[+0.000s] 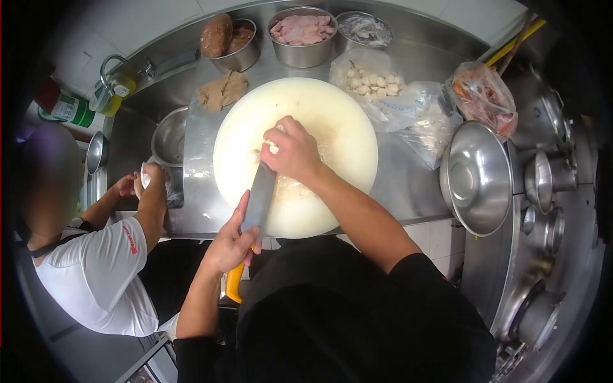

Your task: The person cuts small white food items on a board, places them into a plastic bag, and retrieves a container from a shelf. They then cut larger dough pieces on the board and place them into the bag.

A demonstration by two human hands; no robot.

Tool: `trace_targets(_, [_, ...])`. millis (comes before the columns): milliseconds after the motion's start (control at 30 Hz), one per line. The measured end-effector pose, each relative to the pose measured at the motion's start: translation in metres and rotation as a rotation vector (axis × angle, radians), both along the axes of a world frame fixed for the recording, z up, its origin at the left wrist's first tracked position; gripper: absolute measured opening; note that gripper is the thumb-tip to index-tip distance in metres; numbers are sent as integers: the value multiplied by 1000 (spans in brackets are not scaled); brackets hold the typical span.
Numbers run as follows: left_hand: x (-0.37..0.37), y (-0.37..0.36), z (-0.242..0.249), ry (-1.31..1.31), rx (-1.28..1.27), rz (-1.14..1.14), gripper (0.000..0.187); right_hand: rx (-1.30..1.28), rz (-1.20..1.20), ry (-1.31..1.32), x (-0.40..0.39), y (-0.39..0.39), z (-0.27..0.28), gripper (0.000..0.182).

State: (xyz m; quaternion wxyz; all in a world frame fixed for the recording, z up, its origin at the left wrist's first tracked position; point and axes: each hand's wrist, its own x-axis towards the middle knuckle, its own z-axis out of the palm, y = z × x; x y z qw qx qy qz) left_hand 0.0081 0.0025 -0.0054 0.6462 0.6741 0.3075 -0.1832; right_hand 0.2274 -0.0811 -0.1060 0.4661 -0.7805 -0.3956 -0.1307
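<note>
My left hand (231,247) grips a kitchen knife (260,196) with a yellow handle, index finger stretched along the blade. The blade points away from me over the near-left part of a thick round white cutting board (354,143). My right hand (292,150) is at the far end of the blade, fingers curled around a pale whitish piece (273,148). A small bit of the same colour shows beside its fingertips. Wet brownish stains mark the board to the right of that hand.
Behind the board stand pots of meat (301,30) and a plastic bag of small pale round pieces (373,80). A crumpled brown cloth-like piece (222,90) lies back left. A large steel bowl (476,179) is at right. On the left, a person (105,268) works at the sink.
</note>
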Motion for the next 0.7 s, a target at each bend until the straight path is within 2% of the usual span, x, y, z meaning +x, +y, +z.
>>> trace_targets(133, [40, -4, 23, -7, 14, -59, 82, -4, -79, 5, 43, -5, 14, 15])
trace_targets(233, [90, -14, 34, -87, 11, -111, 84, 63, -107, -23, 103, -22, 17, 17])
trace_targets(300, [133, -27, 39, -109, -9, -161, 85, -83, -170, 37, 144, -47, 31, 21])
trace_targets(367, [177, -39, 33, -133, -134, -169, 83, -219, -205, 247, 190, -75, 37, 34])
trace_targets(433, [205, -48, 41, -107, -22, -208, 82, -384, -299, 233, 235, -100, 23, 38])
trace_targets(533, [200, -42, 46, -83, 165, -247, 80, -738, -515, -82, 251, -119, -2, 46])
trace_targets(567, [192, -34, 49, -79, 236, -260, 79, -797, -472, -23, 252, -119, 0, 48])
trace_targets(633, [158, -17, 50, -104, 323, -216, 77, -908, -378, 94, 228, -119, 43, 52])
trace_targets(700, [112, 0, 44, -115, 343, -124, 77, -778, -244, -26, 196, -120, 57, 55])
